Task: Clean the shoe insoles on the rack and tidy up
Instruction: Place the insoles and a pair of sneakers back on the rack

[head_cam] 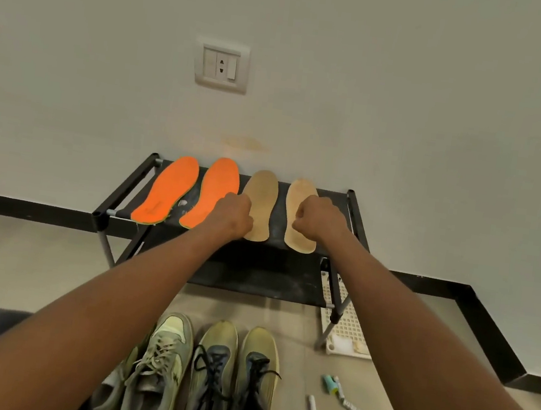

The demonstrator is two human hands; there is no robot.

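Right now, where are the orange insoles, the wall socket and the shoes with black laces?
orange insoles [166,189], head view, middle of the left one
wall socket [221,65], head view, its centre
shoes with black laces [216,365], head view, the left shoe's laces

— What's on the rack [127,194]?

— Four insoles lie flat in a row on its top shelf, toes toward the back edge by the wall, heels at the front edge.

— Which are which?

— Two bright orange insoles [167,190] take the left half, the outer one near the left rail, both leaning slightly rightward at the toe. Two tan insoles [262,204] fill the right half; the far-right one is paler and sits close to the right rail.

— And the rack itself?

— A black frame with dark fabric shelves, dusty, pale specks showing between the orange pair.
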